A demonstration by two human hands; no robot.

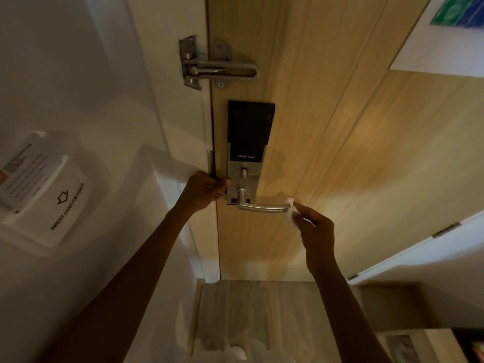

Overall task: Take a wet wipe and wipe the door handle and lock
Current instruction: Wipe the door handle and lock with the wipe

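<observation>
A silver lever door handle juts right from a smart lock with a black upper panel and a metal lower plate, on a light wooden door. My right hand pinches a small white wet wipe against the free end of the handle. My left hand grips the door's edge just left of the lock plate, fingers wrapped around it.
A metal swing-bar door guard bridges frame and door above the lock. A white key-card power holder hangs on the left wall. A door hinge shows at right. Wood-look floor lies below.
</observation>
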